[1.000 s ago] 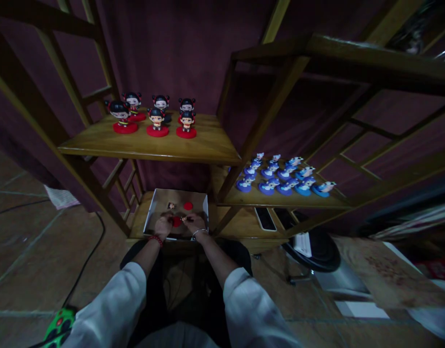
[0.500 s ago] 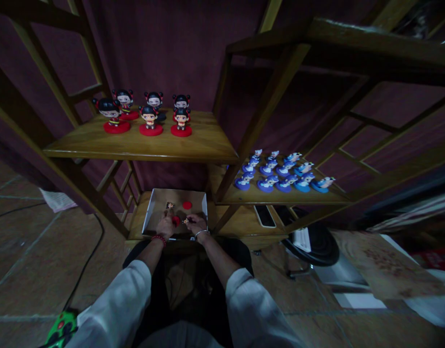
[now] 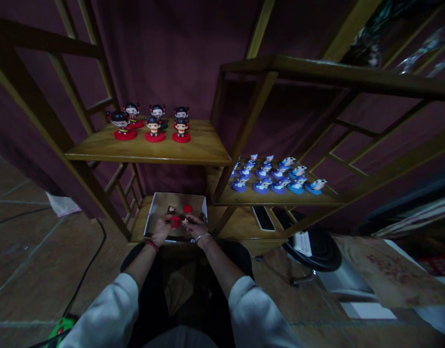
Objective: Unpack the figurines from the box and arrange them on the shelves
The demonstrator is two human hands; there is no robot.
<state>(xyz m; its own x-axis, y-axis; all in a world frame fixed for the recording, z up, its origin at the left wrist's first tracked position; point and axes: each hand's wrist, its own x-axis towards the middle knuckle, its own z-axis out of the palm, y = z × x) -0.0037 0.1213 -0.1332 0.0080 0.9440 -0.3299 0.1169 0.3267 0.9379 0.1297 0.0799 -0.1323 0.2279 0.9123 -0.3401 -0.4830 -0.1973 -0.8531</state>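
Note:
Inside a shallow white-edged box (image 3: 150, 216) on the low shelf, my left hand (image 3: 162, 228) is closed on the edge of a red disc (image 3: 175, 222). My right hand (image 3: 197, 227) grips a small black-haired figurine (image 3: 185, 222), just right of that disc. Another small figurine (image 3: 171, 209) lies at the back of the box, and a second red disc (image 3: 188, 209) lies to its right. Both hands are over the front part of the box.
Several black-haired figurines on red bases (image 3: 154, 130) stand on the upper shelf (image 3: 135, 152). Several blue and purple figurines (image 3: 262, 185) fill the right shelf. A phone (image 3: 263, 218) lies below them, left of a round black stool (image 3: 322, 249).
My left hand has taken hold of the near red disc, which it was reaching beside before. The view has shifted slightly. My right hand still has the figurine.

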